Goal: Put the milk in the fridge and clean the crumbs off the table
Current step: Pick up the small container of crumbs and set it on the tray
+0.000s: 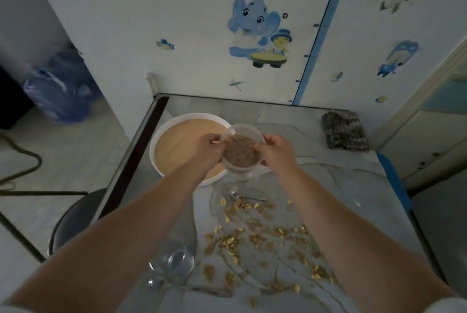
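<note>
Both my hands hold a clear plastic cup (242, 149) with brown granules inside, lifted above the table. My left hand (206, 149) grips its left side and my right hand (276, 152) pinches its right rim. Golden crumbs (262, 237) lie scattered over the near half of the marble-patterned table (353, 181). No milk shows anywhere in view.
A round white-rimmed wooden tray (182, 135) sits at the table's left. A clear glass jar (174, 262) lies near the front edge under my left forearm. A dark packet (345, 130) rests at the back right. A dark stool (73, 221) stands left of the table.
</note>
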`<action>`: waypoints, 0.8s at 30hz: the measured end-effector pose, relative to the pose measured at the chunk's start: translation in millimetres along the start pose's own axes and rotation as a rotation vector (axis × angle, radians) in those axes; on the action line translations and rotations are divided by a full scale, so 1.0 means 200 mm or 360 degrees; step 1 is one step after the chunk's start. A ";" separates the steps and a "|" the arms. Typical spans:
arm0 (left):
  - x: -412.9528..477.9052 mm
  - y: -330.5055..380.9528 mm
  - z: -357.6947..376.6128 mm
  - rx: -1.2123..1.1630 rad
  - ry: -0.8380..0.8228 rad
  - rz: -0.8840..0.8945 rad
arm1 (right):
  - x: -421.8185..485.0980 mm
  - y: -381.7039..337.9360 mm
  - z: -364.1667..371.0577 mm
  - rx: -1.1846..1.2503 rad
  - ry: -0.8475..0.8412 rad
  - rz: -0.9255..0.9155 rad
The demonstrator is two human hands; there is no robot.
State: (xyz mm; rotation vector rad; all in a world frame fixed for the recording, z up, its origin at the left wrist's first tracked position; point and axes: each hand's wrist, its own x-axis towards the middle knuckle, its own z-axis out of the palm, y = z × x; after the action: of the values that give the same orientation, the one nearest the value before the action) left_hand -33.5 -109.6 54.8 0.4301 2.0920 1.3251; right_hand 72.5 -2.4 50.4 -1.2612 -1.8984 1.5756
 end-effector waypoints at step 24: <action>0.97 -0.69 -0.55 -0.0055 0.0245 -0.0323 | 0.75 0.19 1.10 -0.0349 -0.0157 0.0274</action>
State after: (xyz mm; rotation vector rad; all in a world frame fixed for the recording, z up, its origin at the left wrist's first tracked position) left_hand -244.1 -137.6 -98.7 0.0992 2.1683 1.3068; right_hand -156.7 -11.4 -90.6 -1.4990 -2.1219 1.5720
